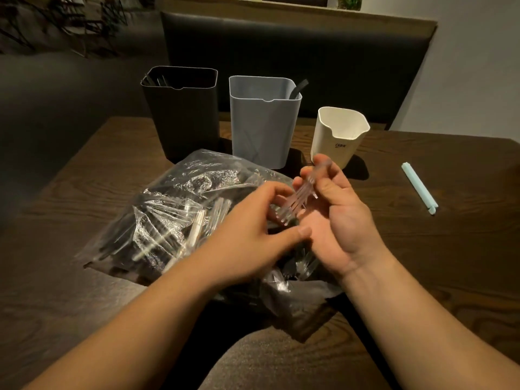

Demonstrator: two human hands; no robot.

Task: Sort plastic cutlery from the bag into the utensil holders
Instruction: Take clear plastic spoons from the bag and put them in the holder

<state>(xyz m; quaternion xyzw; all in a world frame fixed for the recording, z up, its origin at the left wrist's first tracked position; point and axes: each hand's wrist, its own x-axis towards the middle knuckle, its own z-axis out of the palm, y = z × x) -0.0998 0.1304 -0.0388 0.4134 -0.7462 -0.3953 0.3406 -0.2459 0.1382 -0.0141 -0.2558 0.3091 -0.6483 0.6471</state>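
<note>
Fork (300, 197): clear, motion-blurred, pinched by right hand (342, 223) | left hand (247, 229): fingertips at tines, grip cannot be told | bag (168, 201): contents indistinct under glare

A clear fork (302, 192) is pinched by the right hand (337, 220) above the bag (174, 209), with the left hand (247, 229) beside it.

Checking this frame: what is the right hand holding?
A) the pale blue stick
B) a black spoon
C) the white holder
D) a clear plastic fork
D: the right hand pinches a clear plastic fork above the bag, while the pale blue stick lies untouched on the table.
</note>
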